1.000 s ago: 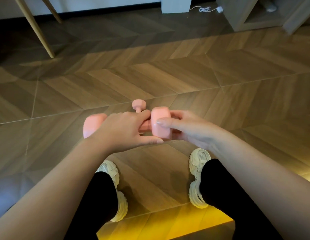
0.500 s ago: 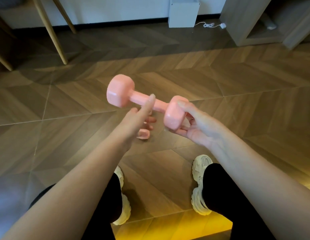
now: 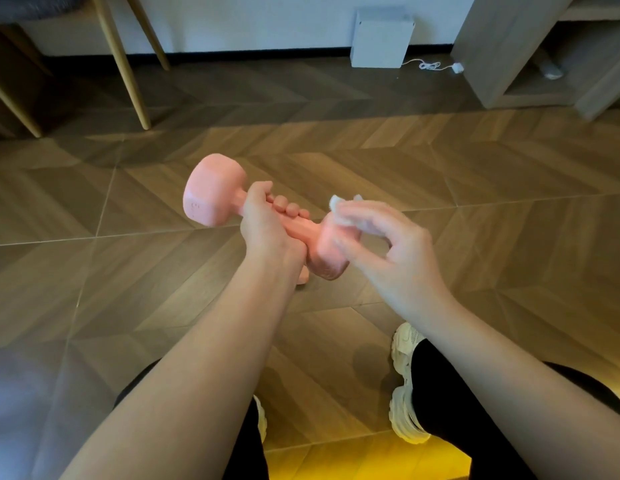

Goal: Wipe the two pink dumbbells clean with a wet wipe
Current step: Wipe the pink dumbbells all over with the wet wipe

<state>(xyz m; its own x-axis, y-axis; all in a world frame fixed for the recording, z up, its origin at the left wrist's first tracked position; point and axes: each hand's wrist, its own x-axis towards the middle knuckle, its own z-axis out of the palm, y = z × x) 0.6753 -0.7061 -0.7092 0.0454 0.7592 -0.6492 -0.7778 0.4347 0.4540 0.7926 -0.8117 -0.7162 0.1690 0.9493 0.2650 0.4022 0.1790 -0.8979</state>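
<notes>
Dumbbell (image 3: 211, 194): held up in the air over the floor, ahead of the knees, tilted with its far head up and to the left and its near head (image 3: 327, 254) lower and to the right.
Shoes (image 3: 405, 386): pale, planted apart on the floor at the bottom of the view, below the forearms.
Left hand (image 3: 267, 226): wrapped round the handle, fingertips curled over the top; it carries the weight alone.
Right hand (image 3: 388, 251): fingers bent and pinching the wipe; motion blur hides which fingers do the holding.
Wipe (image 3: 343, 211): a small white wad pressed on the top of the near head.
Change: a second ago the dumbbell was low by the floor under both hands. Half a second ago it was raised, with the right hand cupping the near head and the left hand open by the handle. Now the left hand has the handle and the right hand is free to rub.
Meaning: wiping of the first dumbbell looks to be just starting, at one head; the handle under the left palm will need a regrip.
Second dumbbell (image 3: 301, 278): only a pink bit shows past the left wrist, on the floor; likely not yet wiped.
Floor (image 3: 475, 237): bare wood to both sides and ahead, with room to turn the dumbbell.
Far edge: chair legs (image 3: 125, 64) at left, a white box (image 3: 381, 36) and cable (image 3: 430, 66) at the wall, a shelf (image 3: 509, 53) at right, all well apart from the hands.
</notes>
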